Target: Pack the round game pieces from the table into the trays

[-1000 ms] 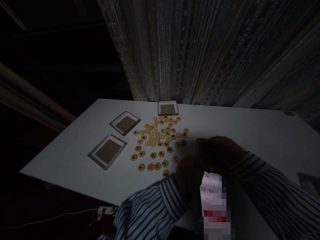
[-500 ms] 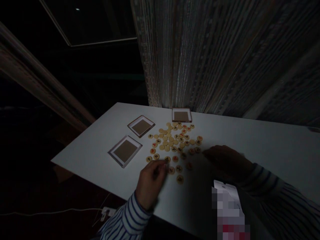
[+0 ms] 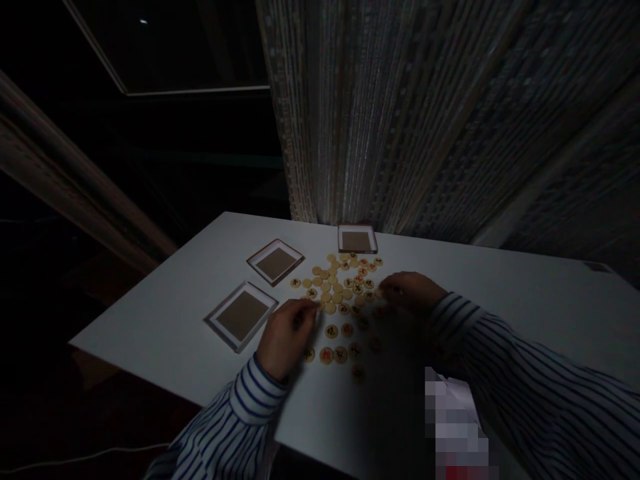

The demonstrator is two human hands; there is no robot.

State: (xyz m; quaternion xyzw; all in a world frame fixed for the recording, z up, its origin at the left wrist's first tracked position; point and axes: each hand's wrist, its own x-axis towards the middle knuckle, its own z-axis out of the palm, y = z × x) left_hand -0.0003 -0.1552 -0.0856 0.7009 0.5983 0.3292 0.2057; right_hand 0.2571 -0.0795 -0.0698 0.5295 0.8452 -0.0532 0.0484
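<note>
In the head view, holding left hand (image 3: 286, 337) at the near left of the round pieces (image 3: 338, 289), with fingers curled narrowly; cannot tell whether pinching one. Holding right hand (image 3: 413, 292) low at the right edge of the scatter, with fingers bent; too dark to tell their grip. Spread on white tabletop (image 3: 165, 313), marked red, black or blank; beside three shallow trays (image 3: 276, 261), before a curtain (image 3: 425, 120).
</note>
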